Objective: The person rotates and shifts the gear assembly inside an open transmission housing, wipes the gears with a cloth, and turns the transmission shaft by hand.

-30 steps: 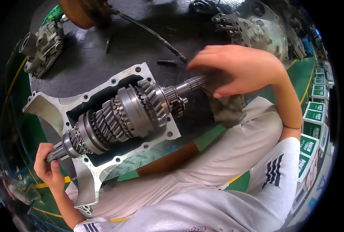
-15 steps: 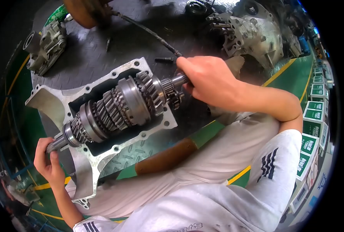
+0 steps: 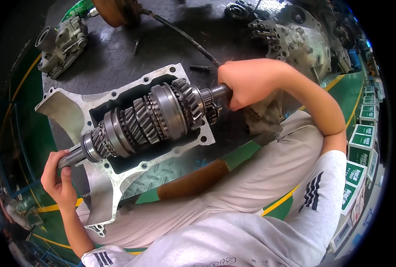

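Note:
A gear shaft assembly lies slanted over the open cavity of a grey metal housing. My left hand has its thumb and fingers round the thin lower-left end of the shaft. At the upper-right end, my right hand is closed round the splined tip, its fingers partly hidden behind the back of the hand. Beside that end, a small gear shows next to the shaft. A brown cloth lies below my right hand.
A metal casting stands at the upper left. Near the top are a rusty round part with a long rod, and a bolt. A larger casting is at the upper right. Boxes line the right side.
My right hand has come down from above the cloth and closed round the shaft's upper-right end. My left hand has stayed on the other end. The view has shifted slightly.

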A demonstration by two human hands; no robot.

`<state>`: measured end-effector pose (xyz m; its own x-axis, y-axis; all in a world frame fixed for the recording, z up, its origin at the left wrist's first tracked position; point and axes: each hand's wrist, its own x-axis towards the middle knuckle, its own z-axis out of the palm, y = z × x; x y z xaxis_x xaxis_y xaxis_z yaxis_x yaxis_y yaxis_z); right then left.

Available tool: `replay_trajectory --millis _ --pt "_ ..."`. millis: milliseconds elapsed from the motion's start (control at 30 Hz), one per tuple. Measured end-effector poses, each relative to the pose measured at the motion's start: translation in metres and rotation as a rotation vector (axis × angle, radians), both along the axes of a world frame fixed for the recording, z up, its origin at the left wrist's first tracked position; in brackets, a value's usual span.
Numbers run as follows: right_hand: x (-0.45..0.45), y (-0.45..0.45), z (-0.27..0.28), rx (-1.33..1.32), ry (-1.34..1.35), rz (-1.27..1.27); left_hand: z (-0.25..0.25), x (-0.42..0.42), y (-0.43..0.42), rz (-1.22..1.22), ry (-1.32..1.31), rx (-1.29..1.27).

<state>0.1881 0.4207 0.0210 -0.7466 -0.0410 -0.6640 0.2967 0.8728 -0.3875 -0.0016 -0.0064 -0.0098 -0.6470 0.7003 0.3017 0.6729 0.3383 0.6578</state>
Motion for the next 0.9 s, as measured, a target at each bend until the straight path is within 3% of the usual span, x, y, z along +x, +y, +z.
replay_trajectory --millis 67,133,200,267,400,500,767,833,900 --pt "-0.011 0.011 -0.002 -0.099 -0.096 0.02 -0.001 0.001 0.0 0.008 -0.003 0.008" --pt "-0.016 0.02 -0.012 -0.283 -0.381 -0.062 -0.004 -0.005 -0.009 -0.023 -0.006 -0.007" --pt "-0.015 0.018 -0.009 -0.287 -0.436 -0.078 -0.003 -0.007 -0.012 -0.053 -0.008 -0.022" --pt "-0.002 0.008 -0.004 -0.12 -0.052 -0.008 -0.001 -0.005 -0.007 -0.067 -0.041 0.006" --pt "0.025 -0.009 -0.024 0.222 0.418 -0.034 -0.001 -0.002 -0.003 -0.002 -0.05 0.033" --pt "0.034 -0.015 -0.036 0.4 0.59 -0.006 0.001 0.0 -0.005 0.001 -0.084 0.007" --pt "0.037 -0.018 -0.036 0.348 0.639 -0.024 0.0 -0.002 -0.004 -0.011 -0.089 0.036" --pt "0.043 -0.018 -0.052 0.361 1.1 0.056 -0.003 -0.001 -0.003 -0.005 -0.078 0.044" --pt "0.042 -0.02 -0.064 0.438 1.206 0.121 -0.005 0.0 -0.003 -0.001 -0.071 0.057"
